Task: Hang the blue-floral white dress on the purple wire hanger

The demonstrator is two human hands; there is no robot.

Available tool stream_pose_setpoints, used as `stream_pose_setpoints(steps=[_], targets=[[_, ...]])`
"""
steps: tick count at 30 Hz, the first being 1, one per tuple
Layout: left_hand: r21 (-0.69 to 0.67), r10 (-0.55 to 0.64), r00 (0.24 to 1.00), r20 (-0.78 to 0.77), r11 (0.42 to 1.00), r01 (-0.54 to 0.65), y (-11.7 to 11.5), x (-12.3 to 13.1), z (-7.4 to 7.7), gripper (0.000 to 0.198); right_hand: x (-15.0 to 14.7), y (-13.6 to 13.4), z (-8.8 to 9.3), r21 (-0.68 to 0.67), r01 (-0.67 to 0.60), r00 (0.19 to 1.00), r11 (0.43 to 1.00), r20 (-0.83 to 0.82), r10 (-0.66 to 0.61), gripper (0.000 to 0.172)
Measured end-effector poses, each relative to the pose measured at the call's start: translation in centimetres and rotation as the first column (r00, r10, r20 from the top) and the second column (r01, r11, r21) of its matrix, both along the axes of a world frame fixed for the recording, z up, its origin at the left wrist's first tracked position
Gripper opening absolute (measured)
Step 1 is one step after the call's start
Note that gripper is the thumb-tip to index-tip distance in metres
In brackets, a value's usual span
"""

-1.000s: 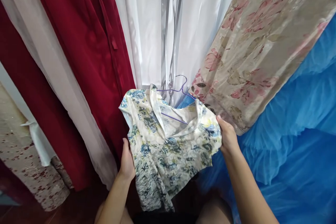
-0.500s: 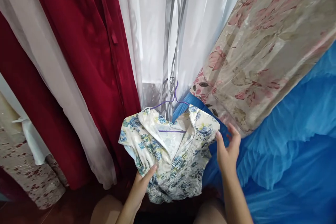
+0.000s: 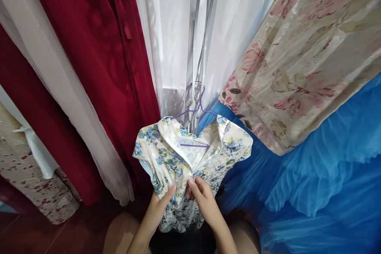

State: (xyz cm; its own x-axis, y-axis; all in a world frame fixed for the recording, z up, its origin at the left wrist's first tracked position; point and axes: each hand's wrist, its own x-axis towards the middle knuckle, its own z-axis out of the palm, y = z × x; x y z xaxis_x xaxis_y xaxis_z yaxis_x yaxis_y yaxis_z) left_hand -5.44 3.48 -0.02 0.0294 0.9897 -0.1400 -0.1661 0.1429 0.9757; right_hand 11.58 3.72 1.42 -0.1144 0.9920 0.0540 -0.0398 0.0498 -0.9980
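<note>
Pinching the front of a hung blouse in a narrow gap

The floral blouse hangs on a purple hanger in the middle of the scene, low and near to the person. Room around it is small. The red garment hangs close to its left edge, the white fabric is just behind it on the far side, and the blue tulle is just beside its right sleeve. A pink-flowered cloth lies over the tulle, farther right. Open room is only on the near side, above the dark floor.

Both forearms come up from the near edge and meet at the lower front of the blouse. The left hand grasps the fabric with the thumb on top. The right hand, just beside it, pinches the front opening with curled fingers.
</note>
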Motion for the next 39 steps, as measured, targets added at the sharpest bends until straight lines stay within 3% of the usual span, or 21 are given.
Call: stream_pose_setpoints(steps=[5, 8, 10, 12, 13, 14, 16, 18, 19, 22, 25, 28, 32, 36, 39], targets=[[0.007, 0.044, 0.998, -0.054, 0.999, -0.044, 0.3, -1.2, -1.2, 0.052, 1.0, -0.2, -0.1, -0.039, 0.173, 0.977, 0.984, -0.120, -0.177, 0.041], [0.049, 0.218, 0.972, -0.086, 0.976, -0.214, 2.0, -2.9, -1.9, 0.052, 1.3, -1.3, -0.6, -0.120, 0.256, 0.951, 0.959, -0.149, -0.272, 0.039], [0.184, 0.400, 0.911, -0.101, 0.907, -0.378, 2.7, -3.4, -2.2, 0.049, 1.1, -2.0, -0.9, -0.187, 0.262, 0.938, 0.947, -0.183, -0.296, 0.037], [0.385, 0.601, 0.791, -0.113, 0.760, -0.523, 2.6, -2.8, -2.2, 0.045, 0.8, -2.5, -1.2, -0.253, 0.259, 0.916, 0.932, -0.243, -0.320, 0.036], [0.475, 0.663, 0.737, -0.130, 0.694, -0.541, 2.3, -2.1, -2.2, 0.042, 0.6, -2.6, -1.4, -0.284, 0.256, 0.901, 0.924, -0.277, -0.335, 0.035], [0.543, 0.682, 0.714, -0.159, 0.664, -0.514, 1.7, -1.2, -2.2, 0.037, 0.5, -2.7, -1.5, -0.312, 0.254, 0.882, 0.915, -0.315, -0.352, 0.034], [0.594, 0.571, 0.779, -0.261, 0.731, -0.337, 0.4, 1.0, -2.1, 0.023, 0.4, -2.6, -1.7, -0.355, 0.250, 0.831, 0.901, -0.399, -0.388, 0.032], [0.556, 0.355, 0.860, -0.366, 0.825, -0.104, -0.7, 3.1, -2.1, 0.010, 0.5, -2.4, -1.8, -0.388, 0.239, 0.770, 0.890, -0.483, -0.417, 0.030], [0.534, 0.267, 0.879, -0.396, 0.845, -0.016, -1.1, 4.1, -2.1, 0.008, 0.6, -2.3, -1.7, -0.408, 0.220, 0.735, 0.886, -0.528, -0.426, 0.028], [0.498, 0.110, 0.894, -0.435, 0.857, 0.136, -1.0, 6.2, -2.3, 0.014, 1.0, -2.3, -1.3, -0.478, 0.080, 0.602, 0.875, -0.676, -0.424, 0.025], [0.488, 0.031, 0.895, -0.445, 0.847, 0.213, 0.0, 7.2, -2.5, 0.024, 1.5, -2.5, -0.6, -0.478, -0.083, 0.464, 0.874, -0.795, -0.390, 0.022], [0.488, -0.045, 0.883, -0.467, 0.820, 0.300, 1.1, 7.6, -2.8, 0.036, 1.8, -2.6, 0.0, -0.470, -0.173, 0.398, 0.865, -0.837, -0.375, 0.019], [0.458, -0.105, 0.870, -0.481, 0.816, 0.352, 2.0, 8.0, -3.1, 0.029, 1.6, -2.9, -0.1, -0.483, -0.135, 0.448, 0.865, -0.809, -0.381, 0.020], [0.512, -0.034, 0.882, -0.469, 0.804, 0.303, 2.3, 8.6, -3.0, 0.009, 1.1, -3.5, -0.9, -0.429, 0.157, 0.663, 0.890, -0.622, -0.416, 0.028], [0.542, -0.003, 0.871, -0.490, 0.782, 0.307, 1.8, 9.0, -2.7, 0.010, 1.3, -3.4, -0.9, -0.354, 0.290, 0.728, 0.889, -0.521, -0.446, 0.031]])
